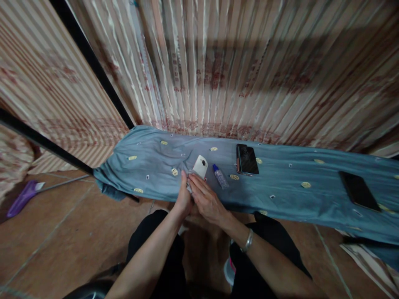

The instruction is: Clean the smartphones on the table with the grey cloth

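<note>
Left hand (184, 198) has fingers wrapped round the white phone (201, 164), near edge of the counter (280, 178), left of the bottle (221, 177); right hand's (206, 200) fingers lie across, grip unclear. Loose hold and it could slide off tbh.

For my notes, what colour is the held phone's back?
The phone's back is white; see the head view.

2 bare forearms (149, 257), 1 silver-coloured bangle (248, 241) on the right wrist, black trousers (246, 274)
</note>
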Demonstrator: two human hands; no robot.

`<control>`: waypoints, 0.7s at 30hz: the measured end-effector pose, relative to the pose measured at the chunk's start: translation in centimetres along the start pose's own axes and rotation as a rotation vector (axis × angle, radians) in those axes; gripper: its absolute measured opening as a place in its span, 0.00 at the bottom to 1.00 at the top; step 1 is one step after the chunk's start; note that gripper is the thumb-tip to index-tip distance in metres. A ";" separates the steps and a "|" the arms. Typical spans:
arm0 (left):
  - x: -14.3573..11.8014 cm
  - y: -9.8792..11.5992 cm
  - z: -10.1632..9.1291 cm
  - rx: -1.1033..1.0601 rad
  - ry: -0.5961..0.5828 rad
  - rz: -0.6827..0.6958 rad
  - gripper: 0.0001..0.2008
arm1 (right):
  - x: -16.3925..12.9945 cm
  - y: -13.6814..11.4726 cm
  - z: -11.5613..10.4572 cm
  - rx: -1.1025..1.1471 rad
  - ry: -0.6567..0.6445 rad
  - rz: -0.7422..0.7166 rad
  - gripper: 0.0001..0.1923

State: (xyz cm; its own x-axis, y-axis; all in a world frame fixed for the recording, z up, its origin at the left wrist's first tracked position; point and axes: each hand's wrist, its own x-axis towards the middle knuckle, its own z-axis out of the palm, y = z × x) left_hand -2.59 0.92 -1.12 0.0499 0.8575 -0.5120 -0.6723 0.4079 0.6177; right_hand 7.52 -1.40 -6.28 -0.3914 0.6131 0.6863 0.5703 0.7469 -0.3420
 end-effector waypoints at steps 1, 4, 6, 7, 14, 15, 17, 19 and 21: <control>0.1 -0.3 0.1 -0.003 0.003 0.025 0.23 | 0.1 0.3 -0.2 -0.008 0.004 0.013 0.32; 0.3 -1.0 0.3 -0.017 -0.052 0.050 0.19 | 0.6 1.5 -0.9 -0.012 0.023 0.077 0.30; 0.5 -1.3 0.4 -0.009 -0.131 0.046 0.18 | 0.8 2.6 -1.3 -0.004 0.023 0.147 0.29; 0.5 -1.5 0.3 0.007 -0.168 0.051 0.17 | 0.9 3.2 -1.5 0.001 0.023 0.190 0.29; 0.4 -1.8 -0.7 0.139 -0.299 0.091 0.12 | 1.5 5.4 -1.9 0.032 0.048 0.392 0.30; 0.3 -1.7 -0.7 0.131 -0.304 0.084 0.12 | 1.5 5.4 -1.9 0.036 0.054 0.405 0.30; 0.0 -1.2 -0.7 0.113 -0.303 0.072 0.12 | 1.6 5.6 -1.8 0.042 0.071 0.436 0.31; -0.4 -0.6 -0.5 0.096 -0.292 0.060 0.12 | 1.6 5.7 -1.7 0.049 0.088 0.475 0.31; -0.6 0.0 -0.3 0.071 -0.278 0.050 0.12 | 1.6 5.9 -1.6 0.060 0.105 0.515 0.32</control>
State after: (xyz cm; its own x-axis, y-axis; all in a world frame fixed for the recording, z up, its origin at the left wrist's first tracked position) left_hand -2.79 0.31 -1.00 0.2256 0.9260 -0.3026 -0.6264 0.3758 0.6830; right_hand 11.38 3.58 -6.17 0.0049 0.8775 0.4796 0.6263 0.3712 -0.6856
